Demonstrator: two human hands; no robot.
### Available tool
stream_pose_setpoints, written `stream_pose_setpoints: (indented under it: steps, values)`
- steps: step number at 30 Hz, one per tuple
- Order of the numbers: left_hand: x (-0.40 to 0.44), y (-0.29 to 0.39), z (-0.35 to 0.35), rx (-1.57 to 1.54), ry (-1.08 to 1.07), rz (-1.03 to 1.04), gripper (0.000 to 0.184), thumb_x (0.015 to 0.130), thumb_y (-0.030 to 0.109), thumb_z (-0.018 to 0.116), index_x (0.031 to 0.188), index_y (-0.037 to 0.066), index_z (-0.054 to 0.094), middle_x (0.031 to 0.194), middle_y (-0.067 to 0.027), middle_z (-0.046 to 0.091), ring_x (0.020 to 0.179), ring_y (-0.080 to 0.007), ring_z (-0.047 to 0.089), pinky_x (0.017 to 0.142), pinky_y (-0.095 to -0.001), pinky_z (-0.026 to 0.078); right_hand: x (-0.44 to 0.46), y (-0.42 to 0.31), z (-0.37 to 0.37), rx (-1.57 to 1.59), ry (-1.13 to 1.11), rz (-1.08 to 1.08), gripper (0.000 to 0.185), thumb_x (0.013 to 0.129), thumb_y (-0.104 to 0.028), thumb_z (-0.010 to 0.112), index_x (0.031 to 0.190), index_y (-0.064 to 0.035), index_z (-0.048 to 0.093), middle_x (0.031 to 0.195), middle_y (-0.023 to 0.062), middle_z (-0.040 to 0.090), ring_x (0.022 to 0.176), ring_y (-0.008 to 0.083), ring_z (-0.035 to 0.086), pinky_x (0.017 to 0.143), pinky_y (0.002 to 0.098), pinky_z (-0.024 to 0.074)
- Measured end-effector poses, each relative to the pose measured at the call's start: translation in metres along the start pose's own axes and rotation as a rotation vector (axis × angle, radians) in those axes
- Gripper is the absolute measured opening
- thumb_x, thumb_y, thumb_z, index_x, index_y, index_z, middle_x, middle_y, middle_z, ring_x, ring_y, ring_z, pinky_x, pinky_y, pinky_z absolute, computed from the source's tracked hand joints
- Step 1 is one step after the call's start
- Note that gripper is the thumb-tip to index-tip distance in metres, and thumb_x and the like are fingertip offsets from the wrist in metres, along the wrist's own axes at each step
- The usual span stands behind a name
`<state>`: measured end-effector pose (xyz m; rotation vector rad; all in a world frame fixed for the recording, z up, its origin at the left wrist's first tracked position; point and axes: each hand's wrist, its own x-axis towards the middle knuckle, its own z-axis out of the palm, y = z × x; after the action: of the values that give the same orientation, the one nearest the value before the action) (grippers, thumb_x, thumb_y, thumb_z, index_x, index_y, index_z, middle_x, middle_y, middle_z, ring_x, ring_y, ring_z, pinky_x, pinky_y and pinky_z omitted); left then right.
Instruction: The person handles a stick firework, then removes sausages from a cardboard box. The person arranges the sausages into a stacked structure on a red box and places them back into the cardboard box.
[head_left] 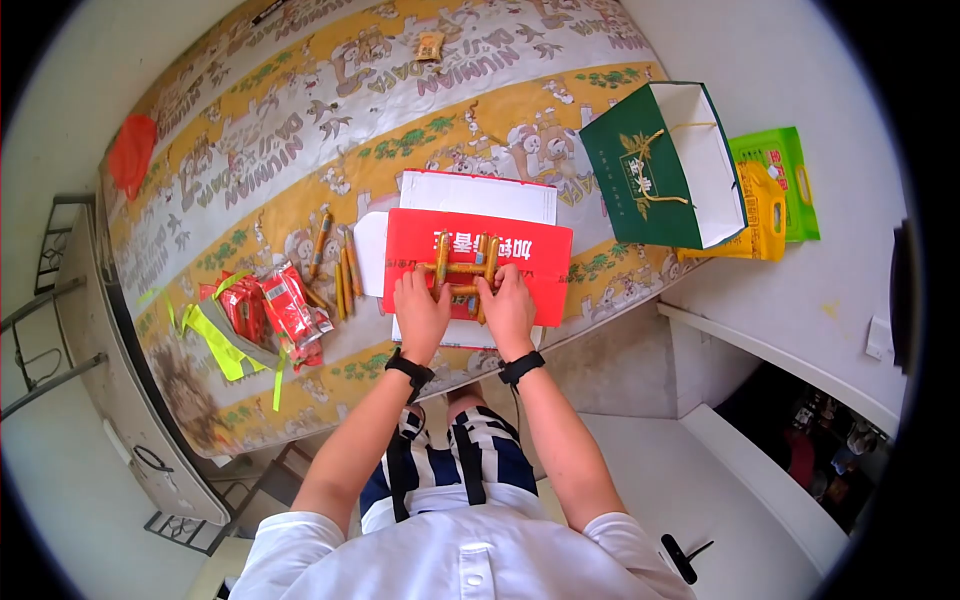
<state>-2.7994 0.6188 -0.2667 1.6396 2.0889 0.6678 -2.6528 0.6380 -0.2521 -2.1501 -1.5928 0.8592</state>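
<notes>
Patterned cloth (pixel 340 125) lay beneath the red box (pixel 545 285), atop which your left hand (pixel 420 308) and right hand (pixel 508 308) curled at crisscrossed wrapped sausages (pixel 443 255), grip unclear, probably light, slick and slightly soft, best pinched gently mid-length.

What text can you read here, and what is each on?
"NIUMIAN": tablecloth; neighbouring words uncertain.
"加…香": red box, upside down, partly covered by wrapped sticks.
"金典", apparently: dark green paper bag, sideways.
Too small or blurred: print on the yellow bag, bright green bag, red packets, small packet and wrapped sticks.
</notes>
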Motion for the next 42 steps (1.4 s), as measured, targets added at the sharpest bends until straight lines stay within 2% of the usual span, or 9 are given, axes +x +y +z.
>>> stream_pose_setpoints:
  steps: [7,13,26,34,42]
  values:
    - [0.0,0.002,-0.003,-0.017,-0.011,0.014,0.035,0.081,0.014,0.073,0.109,0.001,0.056,0.1,-0.0185,0.057,0.096,-0.0381,0.054,0.083,-0.0478,0.043,-0.001,-0.009,0.005,0.024,-0.006,-0.033,0.027,0.088,-0.024,0.07,0.094,-0.0051,0.052,0.086,0.0148,0.067,0.081,0.0355,0.067,0.066,0.0455,0.0525]
    - [0.001,0.003,-0.007,-0.029,-0.029,0.018,0.037,0.081,0.014,0.074,0.11,0.001,0.056,0.101,-0.0177,0.057,0.097,-0.0376,0.054,0.083,-0.047,0.044,-0.001,-0.005,0.01,0.112,-0.006,-0.055,0.029,0.089,-0.026,0.072,0.093,-0.0039,0.053,0.085,0.0148,0.067,0.08,0.0345,0.067,0.065,0.0439,0.0527]
    - [-0.002,-0.004,-0.013,-0.087,0.019,0.059,0.041,0.08,0.015,0.076,0.113,-0.001,0.057,0.1,-0.0172,0.057,0.098,-0.037,0.054,0.085,-0.0461,0.044,0.001,-0.004,0.002,0.061,0.015,-0.078,0.033,0.087,-0.027,0.074,0.091,-0.0029,0.053,0.087,0.0142,0.067,0.081,0.0341,0.067,0.066,0.044,0.0525]
    - [-0.011,-0.02,-0.016,-0.11,0.022,0.096,0.026,0.078,0.013,0.075,0.095,0.002,0.058,0.095,-0.0148,0.058,0.093,-0.036,0.054,0.082,-0.0453,0.044,0.003,-0.002,0.002,0.078,-0.042,-0.089,0.027,0.087,-0.021,0.072,0.093,-0.0037,0.051,0.086,0.0159,0.066,0.079,0.0368,0.066,0.065,0.0453,0.0523]
    - [-0.017,-0.028,-0.021,-0.11,0.045,0.125,0.019,0.079,0.01,0.072,0.088,0.003,0.057,0.09,-0.0145,0.058,0.091,-0.0362,0.055,0.08,-0.0452,0.043,0.005,-0.008,0.005,0.093,-0.011,-0.138,0.025,0.088,-0.019,0.07,0.092,-0.003,0.051,0.085,0.0176,0.066,0.079,0.0375,0.066,0.066,0.0455,0.0523]
